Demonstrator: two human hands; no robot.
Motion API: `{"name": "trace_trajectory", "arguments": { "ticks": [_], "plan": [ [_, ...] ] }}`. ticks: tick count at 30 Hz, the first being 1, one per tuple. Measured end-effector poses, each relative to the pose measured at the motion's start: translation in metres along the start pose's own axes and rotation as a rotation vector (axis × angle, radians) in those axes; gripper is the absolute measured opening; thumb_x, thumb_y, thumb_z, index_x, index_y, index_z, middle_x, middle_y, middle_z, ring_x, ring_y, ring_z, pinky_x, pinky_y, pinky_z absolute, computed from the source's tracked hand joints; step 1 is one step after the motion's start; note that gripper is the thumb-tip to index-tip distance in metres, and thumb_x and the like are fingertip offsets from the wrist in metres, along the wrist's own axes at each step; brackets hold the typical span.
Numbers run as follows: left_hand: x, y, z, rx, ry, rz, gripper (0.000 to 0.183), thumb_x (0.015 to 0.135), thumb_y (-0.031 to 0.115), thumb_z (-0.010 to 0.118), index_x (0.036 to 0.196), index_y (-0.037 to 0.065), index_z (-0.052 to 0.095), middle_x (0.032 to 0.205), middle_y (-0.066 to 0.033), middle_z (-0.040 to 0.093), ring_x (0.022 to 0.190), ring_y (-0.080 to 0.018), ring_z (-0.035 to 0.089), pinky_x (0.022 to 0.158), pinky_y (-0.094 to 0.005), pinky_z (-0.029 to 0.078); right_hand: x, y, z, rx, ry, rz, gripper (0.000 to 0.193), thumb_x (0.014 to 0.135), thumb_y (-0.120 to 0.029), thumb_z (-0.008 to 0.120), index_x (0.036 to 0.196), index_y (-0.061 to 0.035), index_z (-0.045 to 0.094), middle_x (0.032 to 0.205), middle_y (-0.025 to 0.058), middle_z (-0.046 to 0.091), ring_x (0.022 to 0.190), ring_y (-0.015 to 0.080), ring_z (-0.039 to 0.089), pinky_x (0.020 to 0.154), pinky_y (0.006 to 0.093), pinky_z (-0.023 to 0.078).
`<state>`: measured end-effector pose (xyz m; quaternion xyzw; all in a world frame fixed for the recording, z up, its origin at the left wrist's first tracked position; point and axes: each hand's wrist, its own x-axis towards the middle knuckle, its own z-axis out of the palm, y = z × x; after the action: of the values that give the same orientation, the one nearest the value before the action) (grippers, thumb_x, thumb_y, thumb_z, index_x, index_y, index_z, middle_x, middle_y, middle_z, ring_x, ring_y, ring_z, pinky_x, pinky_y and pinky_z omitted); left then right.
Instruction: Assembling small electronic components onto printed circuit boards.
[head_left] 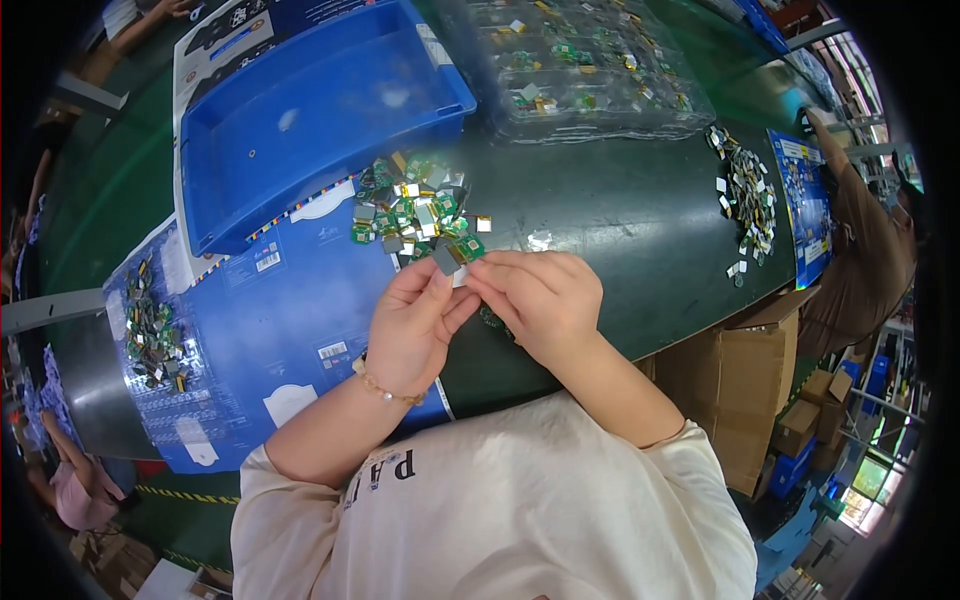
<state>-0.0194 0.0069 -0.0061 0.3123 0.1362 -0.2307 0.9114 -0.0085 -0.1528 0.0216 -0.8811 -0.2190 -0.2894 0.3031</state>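
Between my hands is a small green circuit board (468, 248) with a grey square part on it and something white below. My left hand (408, 335) pinches it from the left, the thumb against the grey square. From the right, the closed fingertips of my right hand (548, 300) grip its edge. Just beyond my fingers lies a loose pile of similar circuit boards (412, 205), green with grey, white and yellowish parts. Part of the held piece is hidden by my fingers.
A blue plastic bin (320, 120) stands beyond the pile on blue printed sheets (290, 320). Stacked clear trays (600, 85) hold more boards. Other board piles lie at far left (152, 325) and right (748, 195). A cardboard box (720, 390) sits beside the dark table. Other people are around it.
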Motion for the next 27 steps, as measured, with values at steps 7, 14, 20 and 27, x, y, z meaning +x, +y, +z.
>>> {"name": "trace_trajectory", "arguments": {
  "ticks": [7,14,20,27],
  "plan": [
    [0.000,-0.001,-0.005,0.012,-0.055,0.010,0.020,0.095,0.014,0.052,0.112,0.007,0.058,0.109,-0.0050,0.063,0.097,-0.0151,0.062,0.086,-0.0299,0.051,-0.001,0.002,-0.002,-0.005,0.030,-0.058,0.016,0.066,-0.014,0.078,0.080,-0.0133,0.070,0.084,0.0001,0.069,0.066,0.0138,0.063,0.054,0.0257,0.045],
    [-0.001,0.000,0.001,0.029,-0.036,0.008,0.019,0.095,0.014,0.053,0.112,0.007,0.058,0.108,-0.0053,0.063,0.098,-0.0160,0.062,0.087,-0.0300,0.051,-0.002,0.004,-0.004,-0.010,0.016,-0.101,0.017,0.064,-0.013,0.077,0.079,-0.0140,0.069,0.083,-0.0003,0.069,0.068,0.0132,0.064,0.054,0.0247,0.045],
    [0.000,0.002,0.000,0.056,-0.054,0.106,0.020,0.095,0.015,0.052,0.113,0.006,0.057,0.108,-0.0057,0.063,0.100,-0.0182,0.062,0.087,-0.0298,0.051,0.013,0.006,-0.003,0.302,-0.122,0.136,0.017,0.065,-0.011,0.077,0.076,-0.0146,0.065,0.081,0.0030,0.065,0.071,0.0204,0.061,0.064,0.0313,0.045],
    [0.016,0.025,-0.008,0.203,0.003,0.265,0.020,0.097,0.016,0.047,0.114,0.008,0.054,0.106,-0.0125,0.064,0.104,-0.0254,0.062,0.086,-0.0320,0.051,0.094,0.011,-0.008,0.469,0.018,0.254,0.013,0.071,-0.011,0.072,0.081,-0.0095,0.065,0.077,0.0062,0.062,0.069,0.0235,0.059,0.066,0.0329,0.045]
  ]
}}
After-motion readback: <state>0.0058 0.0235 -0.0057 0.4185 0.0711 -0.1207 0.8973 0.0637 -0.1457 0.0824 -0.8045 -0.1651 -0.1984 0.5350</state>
